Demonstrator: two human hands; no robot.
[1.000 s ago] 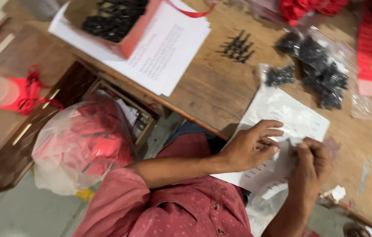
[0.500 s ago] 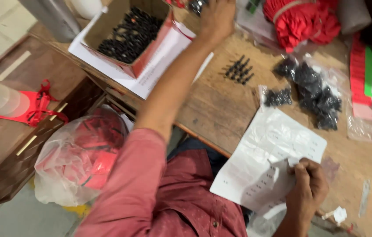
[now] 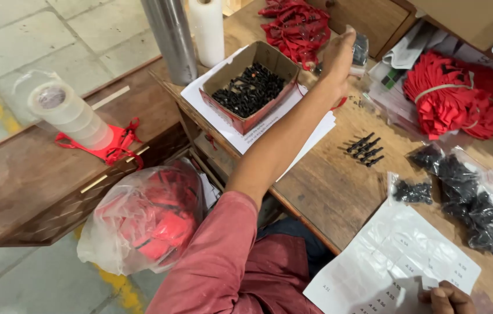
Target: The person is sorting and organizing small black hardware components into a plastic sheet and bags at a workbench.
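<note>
Left hand is stretched out at the end of a straight arm in a dusty red sleeve, its fingers closed around a small clear bag of dark parts held up just above the far side of the wooden table. Just left of that hand sits an open cardboard box full of small black screws, resting on a stack of white sheets. Beyond the hand lies a heap of red ties, and to its right a larger round bundle of red ties bound with a band. Nearer the person, a short row of black screws lies loose on the wood, with clear bags of black parts beside them. Right hand shows only partly at the bottom edge, fingertips pressing down on a white printed sheet; whether it pinches anything I cannot tell. Off the table to the left stand a metal post, a white roll, a tape roll in a red dispenser, and a plastic bag of red pieces.
</note>
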